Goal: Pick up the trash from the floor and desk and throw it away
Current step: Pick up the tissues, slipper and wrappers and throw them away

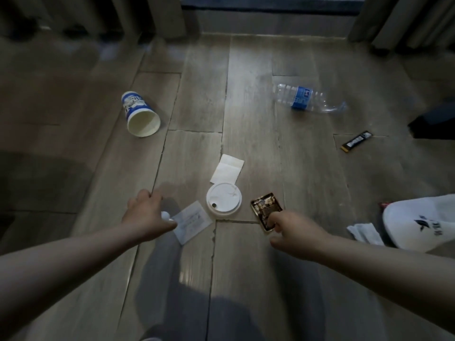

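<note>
Your right hand (298, 233) pinches foil sachet (264, 209) at near edge: light, crinkly, slick. Left hand (145, 212) pinches clear wrapper (194, 221) at corner: flimsy.

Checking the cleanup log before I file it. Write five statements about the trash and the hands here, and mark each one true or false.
1. The paper cup lies on its side. True.
2. The right hand pinches a brown-gold wrapper. True.
3. The white lid sits on the cup. False: it lies flat on the floor, well apart from the cup.
4. The water bottle stands upright. False: it lies on its side.
5. The left hand is empty. False: its curled fingers appear to hold the edge of a clear packet.
</note>
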A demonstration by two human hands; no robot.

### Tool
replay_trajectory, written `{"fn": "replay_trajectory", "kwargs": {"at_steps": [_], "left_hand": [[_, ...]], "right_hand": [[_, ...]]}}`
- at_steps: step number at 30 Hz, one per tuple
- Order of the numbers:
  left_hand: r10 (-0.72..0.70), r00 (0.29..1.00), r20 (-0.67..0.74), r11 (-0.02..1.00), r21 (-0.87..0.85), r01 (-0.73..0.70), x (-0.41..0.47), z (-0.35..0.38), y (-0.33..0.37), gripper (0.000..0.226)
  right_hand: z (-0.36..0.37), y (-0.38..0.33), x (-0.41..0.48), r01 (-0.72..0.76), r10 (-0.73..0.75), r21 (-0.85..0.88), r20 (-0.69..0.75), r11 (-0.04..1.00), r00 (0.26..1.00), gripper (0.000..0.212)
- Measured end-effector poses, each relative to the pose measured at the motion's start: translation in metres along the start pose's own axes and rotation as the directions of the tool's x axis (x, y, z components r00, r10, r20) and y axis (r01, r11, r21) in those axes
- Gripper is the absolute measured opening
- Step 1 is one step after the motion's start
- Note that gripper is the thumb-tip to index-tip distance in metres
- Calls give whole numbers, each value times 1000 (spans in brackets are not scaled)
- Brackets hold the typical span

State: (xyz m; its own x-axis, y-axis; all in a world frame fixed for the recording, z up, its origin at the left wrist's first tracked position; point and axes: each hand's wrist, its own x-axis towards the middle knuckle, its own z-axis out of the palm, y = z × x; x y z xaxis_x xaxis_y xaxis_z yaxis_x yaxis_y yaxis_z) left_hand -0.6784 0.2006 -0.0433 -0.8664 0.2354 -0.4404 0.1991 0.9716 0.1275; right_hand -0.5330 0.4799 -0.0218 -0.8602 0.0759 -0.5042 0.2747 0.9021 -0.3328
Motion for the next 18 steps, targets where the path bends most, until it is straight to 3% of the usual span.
{"fn": "replay_trajectory", "kwargs": {"at_steps": [5,10,18], "left_hand": [[18,999,42,998,-64,-16,-1,10,2,63],[137,990,35,983,-131,-132,-7,17,16,67],[255,966,50,965,-77,-250,-10,25,45,84]], "right_hand": [[0,6,-2,-12,13,-8,12,1000,1000,28],[-2,11,-6,-43,43,-24,15,999,999,29],[-3,14,-8,-45,46,-19,22,999,999,34]]}}
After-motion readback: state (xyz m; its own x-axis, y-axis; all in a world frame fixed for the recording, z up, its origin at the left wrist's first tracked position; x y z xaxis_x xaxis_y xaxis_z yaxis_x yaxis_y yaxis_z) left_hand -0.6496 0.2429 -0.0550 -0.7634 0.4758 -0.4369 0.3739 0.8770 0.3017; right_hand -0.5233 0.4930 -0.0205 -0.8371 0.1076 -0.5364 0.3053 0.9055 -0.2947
